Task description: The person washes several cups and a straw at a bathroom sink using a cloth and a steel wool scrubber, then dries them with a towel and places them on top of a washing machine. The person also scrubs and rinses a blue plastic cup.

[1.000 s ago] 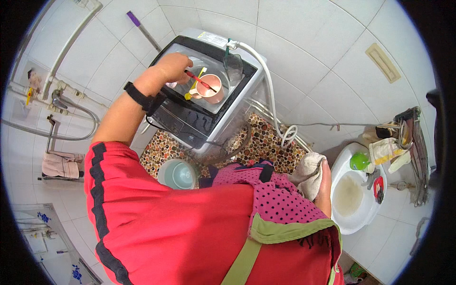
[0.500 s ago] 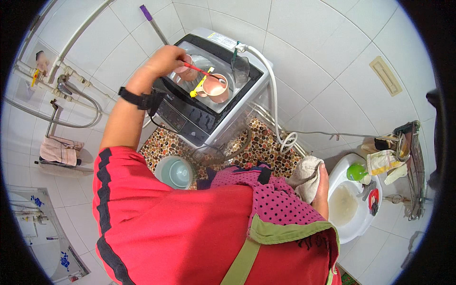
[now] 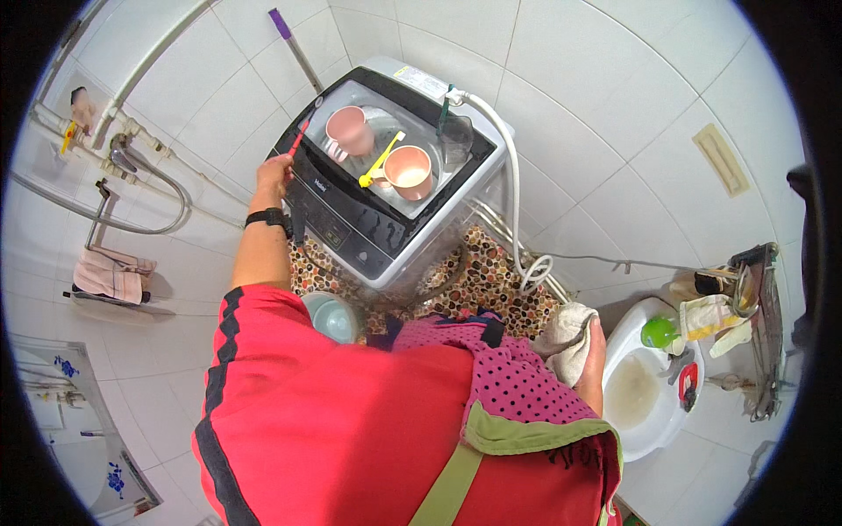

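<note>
Head view is showing the left hand [image 3: 274,175] closing around the lower end of a red toothbrush [image 3: 299,140], which is slanting up over the left edge of the washing machine [image 3: 351,237] lid. Just beside the brush tip a pink mug [image 3: 349,131] is standing on the lid, and a second pink mug [image 3: 410,170] is sitting near it with a yellow toothbrush [image 3: 381,160] leaning across its rim. The right hand [image 3: 593,364] is hanging low at the person's side, pressing against a crumpled beige cloth [image 3: 566,337]; its fingers are mostly hiding behind the cloth, so how firmly they are gripping is hard to tell. The red sleeve and dotted apron are covering much of the lower view, cutting off the machine's base and part of a pale blue bucket [image 3: 331,316]. A white hose [image 3: 511,175] is curving from the machine's back corner down to the patterned floor. A small white washbasin [image 3: 645,394] is sitting on the right, with a green ball-like object [image 3: 658,331] on its rim. Pipes and a tap [image 3: 118,158] are running along the tiled wall at left.
</note>
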Motion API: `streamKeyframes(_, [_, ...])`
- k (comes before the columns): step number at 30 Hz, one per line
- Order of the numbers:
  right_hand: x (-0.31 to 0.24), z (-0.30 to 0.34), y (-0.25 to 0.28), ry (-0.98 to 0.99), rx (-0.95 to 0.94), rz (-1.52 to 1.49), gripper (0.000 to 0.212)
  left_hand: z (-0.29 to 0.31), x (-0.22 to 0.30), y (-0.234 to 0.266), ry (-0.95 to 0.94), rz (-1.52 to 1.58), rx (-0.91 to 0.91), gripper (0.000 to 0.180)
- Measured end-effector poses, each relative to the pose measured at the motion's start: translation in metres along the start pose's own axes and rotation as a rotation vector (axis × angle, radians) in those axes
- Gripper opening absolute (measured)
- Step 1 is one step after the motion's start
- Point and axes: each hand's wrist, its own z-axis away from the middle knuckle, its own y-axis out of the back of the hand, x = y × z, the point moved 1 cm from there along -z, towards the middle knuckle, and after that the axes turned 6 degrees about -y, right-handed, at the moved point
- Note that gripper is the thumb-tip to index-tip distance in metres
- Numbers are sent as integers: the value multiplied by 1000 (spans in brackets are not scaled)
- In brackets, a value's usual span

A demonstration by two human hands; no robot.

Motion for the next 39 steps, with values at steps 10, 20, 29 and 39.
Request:
streamKeyframes(10, [-3, 8, -8, 43, 51, 122, 47, -36, -51, -29, -57, -217, 19, 11])
streamKeyframes(20, [0, 18, -8, 18, 93, 71, 49, -24, -46, -28, -205, -398, 87, 47])
streamKeyframes(29, [13, 4, 14, 5, 118, -17, 52, 86, -20, -43, -387, 45, 27, 27])
streamKeyframes(39, [3, 16, 32, 145, 373, 813, 45, 317, 23, -173, -270, 184, -871, 25])
